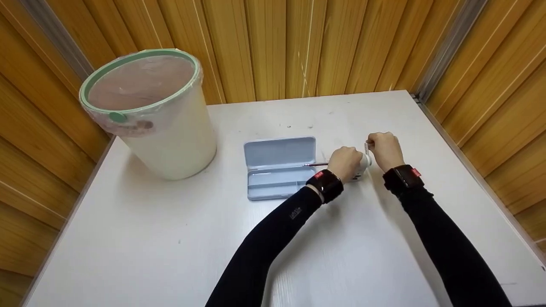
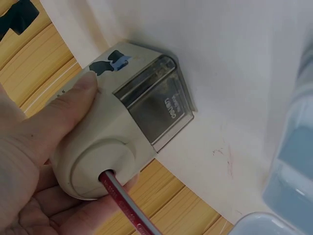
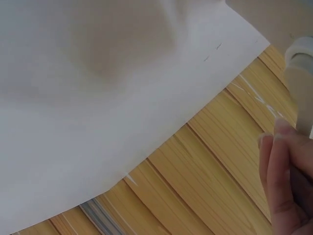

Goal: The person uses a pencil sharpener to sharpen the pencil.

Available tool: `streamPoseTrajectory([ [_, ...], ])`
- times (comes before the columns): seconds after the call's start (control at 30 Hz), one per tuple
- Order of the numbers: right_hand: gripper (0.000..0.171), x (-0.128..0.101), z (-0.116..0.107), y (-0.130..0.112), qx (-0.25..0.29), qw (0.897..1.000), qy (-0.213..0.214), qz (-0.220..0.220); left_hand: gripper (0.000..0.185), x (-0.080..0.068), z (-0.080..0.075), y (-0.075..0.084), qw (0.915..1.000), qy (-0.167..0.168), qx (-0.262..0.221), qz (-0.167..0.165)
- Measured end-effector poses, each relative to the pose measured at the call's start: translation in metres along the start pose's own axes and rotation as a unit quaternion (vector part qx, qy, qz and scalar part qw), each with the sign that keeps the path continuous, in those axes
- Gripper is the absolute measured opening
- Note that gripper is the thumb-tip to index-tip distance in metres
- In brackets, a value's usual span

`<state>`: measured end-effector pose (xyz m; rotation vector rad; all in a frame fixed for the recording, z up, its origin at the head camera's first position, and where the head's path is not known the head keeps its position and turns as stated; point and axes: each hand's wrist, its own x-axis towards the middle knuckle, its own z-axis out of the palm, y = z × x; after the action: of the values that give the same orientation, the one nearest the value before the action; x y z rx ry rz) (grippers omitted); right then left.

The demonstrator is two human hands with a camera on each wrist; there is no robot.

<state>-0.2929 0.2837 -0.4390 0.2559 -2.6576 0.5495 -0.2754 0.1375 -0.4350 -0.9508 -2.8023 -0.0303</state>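
Observation:
A cream desktop pencil sharpener (image 2: 124, 142) with a clear shavings drawer stands on the white table (image 1: 170, 238). My left hand (image 1: 344, 162) grips its body, thumb (image 2: 63, 110) along the top. A red pencil (image 2: 124, 205) is stuck into its front hole and reaches left over the case (image 1: 313, 164). My right hand (image 1: 386, 149) is curled round the sharpener's crank handle (image 1: 367, 149) on the far side; in the right wrist view only its fingers (image 3: 286, 181) and a bit of the white handle (image 3: 301, 73) show.
An open light-blue pencil case (image 1: 279, 168) lies just left of the left hand. A cream bin (image 1: 149, 115) with a green rim and plastic liner stands at the table's back left. Wooden slat walls close in the table behind and on both sides.

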Motion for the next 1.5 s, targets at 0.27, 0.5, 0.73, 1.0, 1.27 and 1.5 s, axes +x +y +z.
streamPoseTrajectory([
  [0.27, 0.006, 0.006, 0.003, 0.008, 0.018, 0.999, -0.040, -0.005, 0.018, 0.000, 0.002, -0.001, 1.0000, -0.004, -0.007, 0.004],
  [0.5, 0.005, 0.006, 0.008, 0.014, 0.039, 0.996, -0.083, 0.009, 0.017, -0.001, 0.003, -0.001, 0.9999, 0.010, 0.010, 0.008],
  [0.73, 0.004, 0.009, 0.009, 0.021, 0.046, 0.991, -0.124, 0.005, 0.017, -0.001, 0.001, 0.001, 0.9997, 0.010, 0.020, 0.006],
  [1.0, 0.012, 0.004, 0.017, 0.026, 0.047, 0.981, -0.188, -0.005, 0.015, -0.001, 0.000, 0.000, 0.9999, 0.014, 0.006, -0.004],
  [1.27, 0.012, 0.000, 0.014, 0.029, 0.050, 0.974, -0.220, 0.017, 0.012, -0.002, 0.003, 0.004, 0.9994, 0.034, -0.006, 0.001],
  [1.5, 0.016, -0.006, 0.013, 0.028, 0.050, 0.971, -0.234, 0.001, 0.013, -0.003, 0.003, 0.001, 0.9992, 0.040, 0.001, -0.006],
])
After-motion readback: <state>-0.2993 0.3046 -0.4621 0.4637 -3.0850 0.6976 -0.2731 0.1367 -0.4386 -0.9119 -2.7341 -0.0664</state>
